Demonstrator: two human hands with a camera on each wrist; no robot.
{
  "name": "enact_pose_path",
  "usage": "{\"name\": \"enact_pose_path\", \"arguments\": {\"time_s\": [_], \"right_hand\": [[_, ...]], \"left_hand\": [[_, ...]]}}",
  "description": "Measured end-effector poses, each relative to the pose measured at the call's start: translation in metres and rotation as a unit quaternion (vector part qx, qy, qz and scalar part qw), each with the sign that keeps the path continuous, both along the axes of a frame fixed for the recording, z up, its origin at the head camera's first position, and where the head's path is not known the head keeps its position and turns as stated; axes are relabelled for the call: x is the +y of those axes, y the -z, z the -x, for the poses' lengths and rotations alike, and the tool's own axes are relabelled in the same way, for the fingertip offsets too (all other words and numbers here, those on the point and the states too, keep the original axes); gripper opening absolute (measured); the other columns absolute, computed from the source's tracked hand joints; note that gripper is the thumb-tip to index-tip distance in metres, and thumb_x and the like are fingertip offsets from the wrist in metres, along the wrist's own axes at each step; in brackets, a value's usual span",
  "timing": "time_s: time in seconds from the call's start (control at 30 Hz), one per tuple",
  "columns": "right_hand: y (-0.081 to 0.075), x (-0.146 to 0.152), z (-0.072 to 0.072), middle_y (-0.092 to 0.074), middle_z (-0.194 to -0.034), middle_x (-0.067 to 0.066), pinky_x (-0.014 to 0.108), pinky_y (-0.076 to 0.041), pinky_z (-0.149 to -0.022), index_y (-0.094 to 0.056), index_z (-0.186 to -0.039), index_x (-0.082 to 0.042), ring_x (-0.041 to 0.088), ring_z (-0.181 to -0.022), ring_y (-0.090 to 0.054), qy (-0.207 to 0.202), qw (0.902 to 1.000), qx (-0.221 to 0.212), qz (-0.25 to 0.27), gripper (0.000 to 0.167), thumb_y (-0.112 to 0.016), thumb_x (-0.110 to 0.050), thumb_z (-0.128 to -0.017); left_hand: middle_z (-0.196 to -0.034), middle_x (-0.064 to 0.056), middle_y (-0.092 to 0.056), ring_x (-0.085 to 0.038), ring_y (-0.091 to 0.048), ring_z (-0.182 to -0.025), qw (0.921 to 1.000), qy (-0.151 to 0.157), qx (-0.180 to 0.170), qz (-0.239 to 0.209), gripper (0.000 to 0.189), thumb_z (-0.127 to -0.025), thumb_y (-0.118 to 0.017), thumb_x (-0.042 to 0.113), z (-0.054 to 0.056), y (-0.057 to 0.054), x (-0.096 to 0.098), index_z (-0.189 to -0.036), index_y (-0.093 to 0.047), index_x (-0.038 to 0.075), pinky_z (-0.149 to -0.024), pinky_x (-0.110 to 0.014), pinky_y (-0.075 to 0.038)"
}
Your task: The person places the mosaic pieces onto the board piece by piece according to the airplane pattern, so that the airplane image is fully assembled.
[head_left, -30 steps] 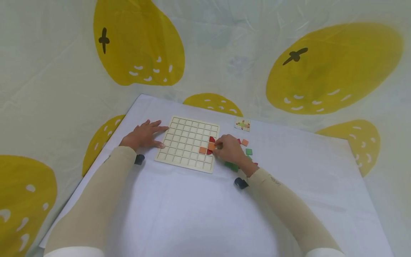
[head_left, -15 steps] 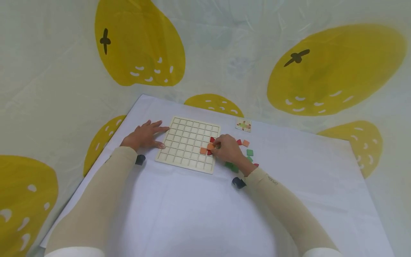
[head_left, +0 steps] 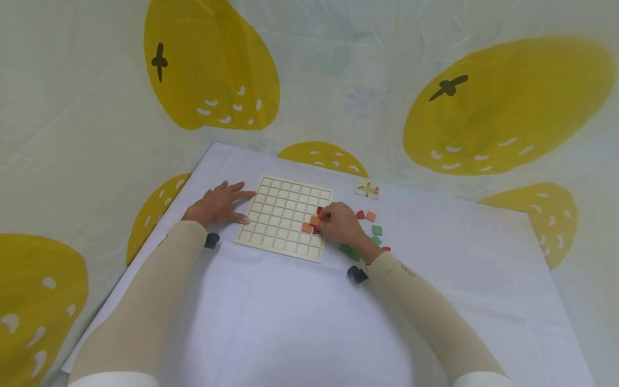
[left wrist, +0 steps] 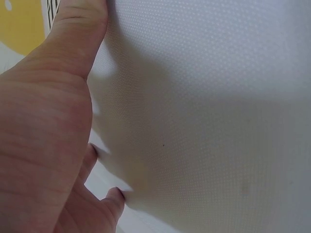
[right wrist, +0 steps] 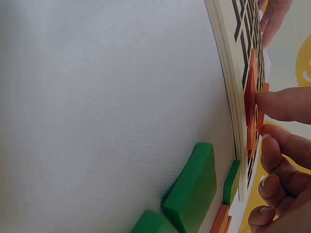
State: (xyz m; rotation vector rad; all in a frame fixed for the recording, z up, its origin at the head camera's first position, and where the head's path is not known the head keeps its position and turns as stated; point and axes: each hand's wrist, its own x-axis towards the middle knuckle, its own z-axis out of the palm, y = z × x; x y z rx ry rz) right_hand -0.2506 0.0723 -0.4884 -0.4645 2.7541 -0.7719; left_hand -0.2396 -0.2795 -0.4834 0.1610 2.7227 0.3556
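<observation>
A pale wooden grid board [head_left: 275, 209] lies on the white-covered table. My left hand [head_left: 215, 206] is spread palm down at its left side, thumb and index fingertips on the edge. My right hand [head_left: 343, 223] pinches an orange square tile [head_left: 315, 220] between thumb and index finger, close over the right part of the grid. In the right wrist view its other fingers curl loosely. Another orange tile [head_left: 307, 227] lies in the grid just left of the pinch. Red curved pieces [head_left: 320, 210] sit on the board above and below the held tile, partly covered by the fingers.
Right of the board lie loose green tiles [head_left: 376, 230], an orange tile [head_left: 371, 216] and red pieces [head_left: 360, 214]. More green pieces [head_left: 349, 250] lie under the right wrist. A small pattern card [head_left: 367, 188] is near the back edge. A lemon-print cloth hangs behind.
My right hand has shifted slightly left over the board, with the pinched orange tile moving along. My left hand has stayed at the board's left edge.
</observation>
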Motion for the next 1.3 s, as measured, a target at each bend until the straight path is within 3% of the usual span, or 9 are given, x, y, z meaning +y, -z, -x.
{"name": "enact_pose_path", "arguments": {"time_s": [0.4,1.3], "right_hand": [[0.004,-0.003,0.003,-0.071,-0.094,0.007,0.034,-0.053,-0.081,-0.08,-0.106,-0.005,0.024,-0.092,-0.06,-0.015,0.9996,0.019,0.018,0.025,-0.078,-0.025,-0.092],[0.004,-0.011,0.006,-0.072,-0.098,0.007,0.034,-0.055,-0.081,-0.079,-0.108,-0.006,0.023,-0.094,-0.061,-0.02,0.9993,0.024,0.022,0.025,-0.078,-0.025,-0.092]], "left_hand": [[-0.178,-0.004,-0.012,-0.046,-0.002,-0.163,0.9998,-0.012,-0.011,0.009,0.091,-0.085,-0.08,0.056,0.002,0.002,0.001,-0.162,-0.034,0.042,-0.125,-0.076,-0.008],[-0.178,-0.005,-0.013,-0.046,-0.001,-0.163,0.9996,-0.018,-0.02,0.011,0.09,-0.086,-0.079,0.055,-0.001,-0.005,0.006,-0.162,-0.034,0.04,-0.127,-0.074,-0.008]]}}
